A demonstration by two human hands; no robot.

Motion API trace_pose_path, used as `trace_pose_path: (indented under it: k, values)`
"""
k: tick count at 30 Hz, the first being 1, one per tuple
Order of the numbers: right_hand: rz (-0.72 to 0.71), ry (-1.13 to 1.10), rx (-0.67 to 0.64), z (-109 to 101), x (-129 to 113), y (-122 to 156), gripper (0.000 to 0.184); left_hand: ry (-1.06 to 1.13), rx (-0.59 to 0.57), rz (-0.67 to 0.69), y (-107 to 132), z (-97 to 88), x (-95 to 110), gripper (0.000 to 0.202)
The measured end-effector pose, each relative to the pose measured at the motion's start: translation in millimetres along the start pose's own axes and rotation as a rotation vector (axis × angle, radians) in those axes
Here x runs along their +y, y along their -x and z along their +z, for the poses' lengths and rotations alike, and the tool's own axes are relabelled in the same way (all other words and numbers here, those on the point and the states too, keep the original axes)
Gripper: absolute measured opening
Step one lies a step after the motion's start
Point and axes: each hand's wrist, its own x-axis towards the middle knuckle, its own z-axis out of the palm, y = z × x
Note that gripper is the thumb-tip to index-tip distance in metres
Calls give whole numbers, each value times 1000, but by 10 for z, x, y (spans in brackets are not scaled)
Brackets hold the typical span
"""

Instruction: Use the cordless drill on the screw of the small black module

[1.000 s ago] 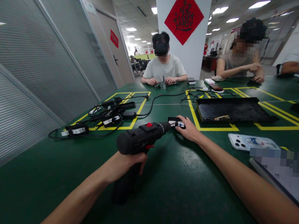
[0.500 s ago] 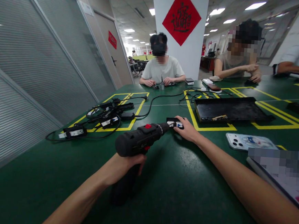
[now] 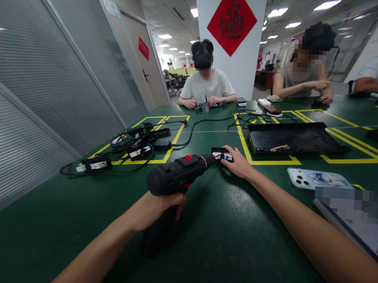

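Note:
A black cordless drill with red buttons is in my left hand, whose fingers wrap round the grip below the motor housing. Its chuck points away from me, at the left end of a small black casing with white parts and wires inside. Whether the bit touches the casing is too small to tell. My right hand grips that casing from its right side and holds it at the table, with part of it hidden under the fingers.
On the green table, a pile of black adapters and cables lies at the left. A black tray is at the right, beyond a phone and a blurred-out flat object. Two people sit across; another is partly visible at right.
The view has shifted slightly. Both hands, the drill and the casing keep nearly the same places relative to each other.

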Motion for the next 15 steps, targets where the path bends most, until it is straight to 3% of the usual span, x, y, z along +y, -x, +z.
trace_pose_path:
  k: [8,15]
  values:
    - [-8,-3,1,2,5,1,55,22,-23,8,-2,-12,-6,22]
    - [-7,7,-2,-8,-9,6,53,31,-33,25,-1,-8,33,44]
